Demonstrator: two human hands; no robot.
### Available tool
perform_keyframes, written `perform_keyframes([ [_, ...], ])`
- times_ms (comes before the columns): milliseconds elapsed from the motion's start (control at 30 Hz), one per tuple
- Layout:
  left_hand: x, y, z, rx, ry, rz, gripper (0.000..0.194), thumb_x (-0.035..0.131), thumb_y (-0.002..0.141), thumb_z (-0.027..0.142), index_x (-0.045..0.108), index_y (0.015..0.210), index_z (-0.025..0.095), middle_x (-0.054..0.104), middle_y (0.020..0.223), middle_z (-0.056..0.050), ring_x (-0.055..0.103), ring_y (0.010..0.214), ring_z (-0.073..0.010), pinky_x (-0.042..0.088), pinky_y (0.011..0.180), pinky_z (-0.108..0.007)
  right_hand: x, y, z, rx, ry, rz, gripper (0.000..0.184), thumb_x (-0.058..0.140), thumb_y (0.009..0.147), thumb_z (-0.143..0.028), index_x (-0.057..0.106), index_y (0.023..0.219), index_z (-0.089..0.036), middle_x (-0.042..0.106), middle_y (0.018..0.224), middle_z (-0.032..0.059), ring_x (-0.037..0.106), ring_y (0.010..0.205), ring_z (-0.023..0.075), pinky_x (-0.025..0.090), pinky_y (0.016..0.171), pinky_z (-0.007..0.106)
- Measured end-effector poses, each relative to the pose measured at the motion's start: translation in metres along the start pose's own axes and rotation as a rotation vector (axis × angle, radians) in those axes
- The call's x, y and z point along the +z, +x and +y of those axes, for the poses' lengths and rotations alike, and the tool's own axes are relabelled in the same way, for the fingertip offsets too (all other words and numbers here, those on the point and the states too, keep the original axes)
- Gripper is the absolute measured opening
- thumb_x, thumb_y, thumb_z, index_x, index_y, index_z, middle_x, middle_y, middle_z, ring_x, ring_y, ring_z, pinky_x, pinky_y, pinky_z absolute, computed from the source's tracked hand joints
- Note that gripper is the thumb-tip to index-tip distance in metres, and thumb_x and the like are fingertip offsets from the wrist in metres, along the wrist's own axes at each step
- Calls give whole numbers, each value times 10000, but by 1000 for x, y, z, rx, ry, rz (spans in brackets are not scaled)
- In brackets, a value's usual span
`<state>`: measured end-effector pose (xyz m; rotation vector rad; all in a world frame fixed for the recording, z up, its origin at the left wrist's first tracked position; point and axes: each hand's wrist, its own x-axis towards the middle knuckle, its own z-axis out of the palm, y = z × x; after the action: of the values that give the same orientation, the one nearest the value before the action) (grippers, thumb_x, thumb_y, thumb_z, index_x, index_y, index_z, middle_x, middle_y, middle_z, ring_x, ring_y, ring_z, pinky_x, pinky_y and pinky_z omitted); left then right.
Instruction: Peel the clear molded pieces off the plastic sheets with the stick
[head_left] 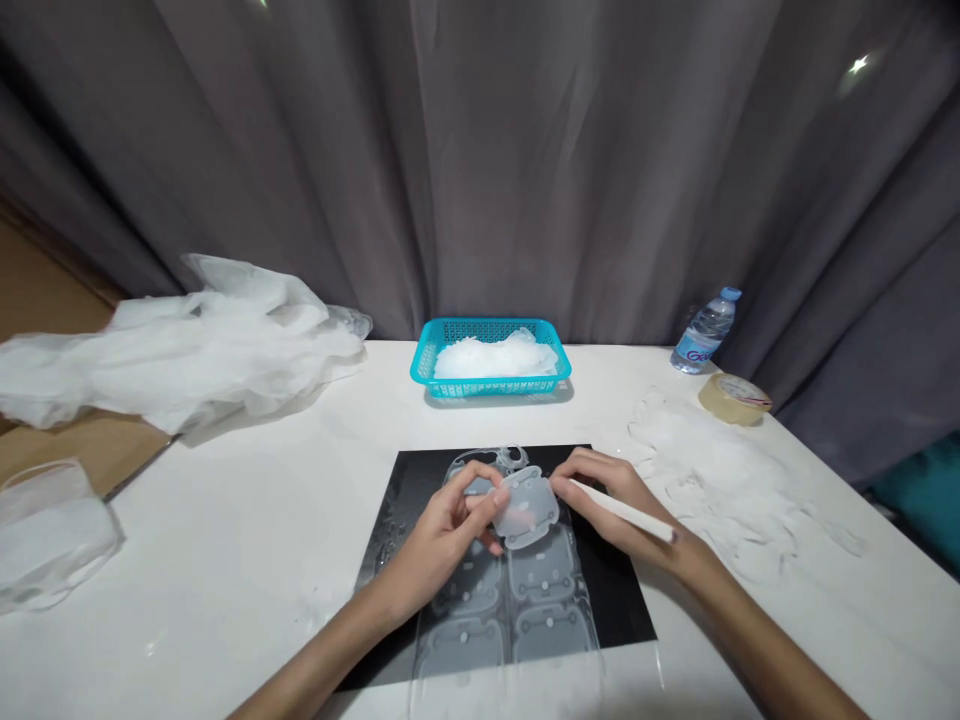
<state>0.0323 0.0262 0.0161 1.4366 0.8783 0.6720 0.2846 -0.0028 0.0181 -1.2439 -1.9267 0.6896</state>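
Note:
My left hand (pixel 444 530) pinches the left edge of a small translucent plastic piece (pixel 527 512) with rounded, notched edges. In my right hand (pixel 616 488) is a slim white pen-like tool (pixel 630 514), slanting back over the hand. Its tip is hidden by my fingertips, which are at the right edge of the piece; contact there I cannot tell. Below both hands lies a clear sheet (pixel 546 632) with several similar shapes moulded in it. The sheet lies over a black mat (pixel 621 600) and runs past its front edge.
Behind the mat, a turquoise basket (pixel 491 388) holds white translucent pieces. White plastic bags (pixel 195 350) and cardboard (pixel 112 450) lie at left. On the right are a water bottle (pixel 703 335), a tape roll (pixel 735 400) and clear plastic scraps (pixel 735 480). A grey curtain (pixel 495 170) hangs behind.

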Motion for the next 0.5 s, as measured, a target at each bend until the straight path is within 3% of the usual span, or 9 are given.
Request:
perform_keyframes([
  [100, -12, 8, 3, 64, 113, 35, 383, 604, 999, 601, 557, 1044, 224, 632, 678, 57, 578, 448, -104, 512, 489, -219, 13, 3, 15, -106, -311, 141, 233, 504, 1081, -264, 686, 947, -207, 697, 940, 72, 682, 847, 213, 498, 791, 328],
  [167, -27, 21, 13, 205, 272, 192, 407, 560, 1012, 617, 550, 1079, 216, 633, 700, 51, 581, 421, -102, 516, 468, -221, 22, 4, 24, -152, -424, 162, 249, 489, 1074, -222, 681, 917, -200, 684, 910, 83, 680, 803, 221, 498, 747, 330],
  [233, -48, 41, 32, 357, 422, 402, 428, 506, 1022, 637, 527, 1076, 213, 683, 819, 8, 667, 507, -133, 562, 534, -254, 28, 6, 29, -169, -440, 175, 257, 476, 1068, -192, 679, 911, -196, 680, 907, 86, 685, 789, 218, 506, 730, 323],
  [300, -71, 66, 55, 423, 490, 485, 439, 458, 1033, 655, 496, 1117, 225, 718, 907, -34, 747, 721, -206, 599, 659, -304, 32, 7, 31, -184, -425, 178, 258, 470, 1067, -185, 677, 913, -198, 682, 909, 78, 696, 786, 206, 521, 726, 307],
  [400, -102, 103, 84, 470, 649, 499, 442, 515, 1009, 655, 526, 1162, 240, 766, 1039, -83, 761, 954, -297, 588, 834, -388, 32, 8, 31, -205, -402, 174, 257, 473, 1070, -195, 674, 910, -205, 684, 908, 63, 711, 767, 188, 539, 710, 288],
  [500, -115, 120, 88, 477, 799, 410, 474, 639, 927, 648, 595, 1158, 237, 757, 1212, -116, 704, 1157, -361, 517, 1032, -470, 29, 9, 31, -225, -393, 169, 273, 461, 1073, -204, 672, 899, -205, 679, 893, 66, 715, 750, 199, 543, 687, 300],
])
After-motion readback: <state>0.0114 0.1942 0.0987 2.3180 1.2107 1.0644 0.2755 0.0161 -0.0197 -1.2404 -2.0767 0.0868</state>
